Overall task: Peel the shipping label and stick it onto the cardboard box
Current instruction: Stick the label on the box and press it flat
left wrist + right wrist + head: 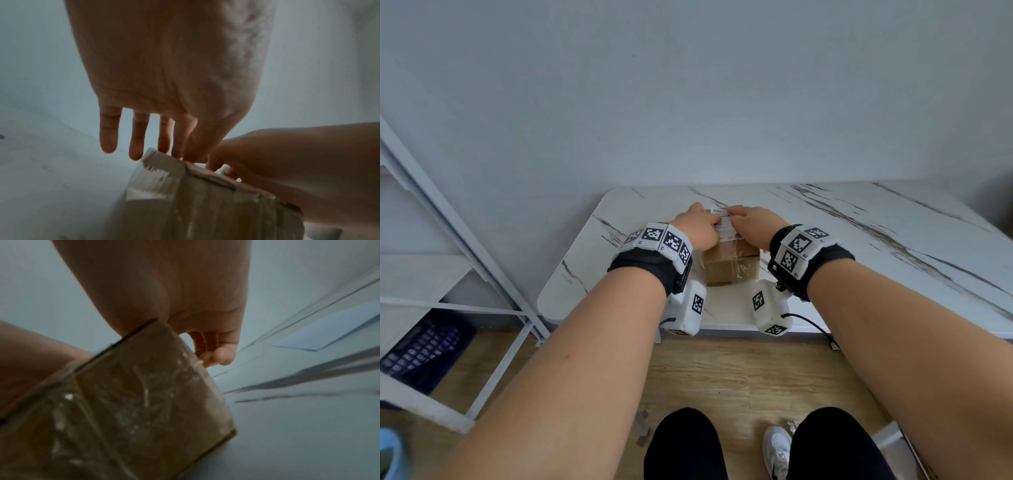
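At the far left a white metal shelf frame (448,219) stood on the wooden floor (722,370), with a dark crate (424,349) under it, well apart from the work. The marble-patterned surface (859,240) began at a rounded left corner, and its left edge lay near the left hand (697,224). That hand rested flat on the left part of the box top, fingers (109,136) straight and spread, the outer ones reaching past the box's far edge in the left wrist view. The cardboard box (731,265), wrapped in clear tape, sat near the front edge of the surface, between the two wrists. The shipping label (726,228) lay on top of the box, showing only in the gap between the two hands, which were close together. The right hand (753,226) pressed down on the right part of the top; the right wrist view showed its outer fingers (213,352) curled loosely past the box's right edge, holding nothing there. To the right the surface ran on bare and wide toward its far right edge.
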`<state>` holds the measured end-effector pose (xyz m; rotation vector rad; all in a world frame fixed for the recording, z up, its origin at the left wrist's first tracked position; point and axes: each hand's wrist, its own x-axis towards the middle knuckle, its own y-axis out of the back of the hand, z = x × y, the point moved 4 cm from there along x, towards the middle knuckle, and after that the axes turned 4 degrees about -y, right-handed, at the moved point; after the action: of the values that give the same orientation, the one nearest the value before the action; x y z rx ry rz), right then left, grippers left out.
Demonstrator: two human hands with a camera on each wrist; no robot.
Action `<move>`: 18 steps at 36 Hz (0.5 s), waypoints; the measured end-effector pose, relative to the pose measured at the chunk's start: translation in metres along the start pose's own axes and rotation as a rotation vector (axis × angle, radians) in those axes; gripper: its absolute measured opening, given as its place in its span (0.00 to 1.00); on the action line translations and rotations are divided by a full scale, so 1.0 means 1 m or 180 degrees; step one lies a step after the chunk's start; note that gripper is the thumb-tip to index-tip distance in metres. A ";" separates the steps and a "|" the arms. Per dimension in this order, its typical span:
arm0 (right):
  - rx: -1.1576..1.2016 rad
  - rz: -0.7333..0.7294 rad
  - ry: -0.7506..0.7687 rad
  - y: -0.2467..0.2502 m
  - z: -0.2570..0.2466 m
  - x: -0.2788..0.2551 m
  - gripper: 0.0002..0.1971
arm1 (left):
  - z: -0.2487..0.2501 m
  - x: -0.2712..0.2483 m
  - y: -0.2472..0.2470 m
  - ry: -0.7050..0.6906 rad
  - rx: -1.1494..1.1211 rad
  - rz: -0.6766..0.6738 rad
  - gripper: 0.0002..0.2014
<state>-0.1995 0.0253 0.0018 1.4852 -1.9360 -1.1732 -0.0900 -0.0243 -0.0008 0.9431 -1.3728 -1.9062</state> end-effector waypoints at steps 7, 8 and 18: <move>0.0060 -0.0083 0.0028 -0.004 0.001 0.004 0.24 | 0.000 0.013 -0.008 0.0260 -0.0492 0.0207 0.23; 0.0082 -0.0084 0.0047 -0.004 0.001 0.004 0.24 | 0.000 0.014 -0.009 0.0251 -0.0472 0.0243 0.22; 0.0150 -0.0072 0.0076 -0.006 0.005 0.009 0.23 | 0.002 0.017 -0.010 0.0198 -0.0147 0.0418 0.22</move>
<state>-0.2023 0.0186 -0.0074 1.5420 -1.9486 -1.1215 -0.1016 -0.0345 -0.0130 0.8611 -1.3162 -1.7883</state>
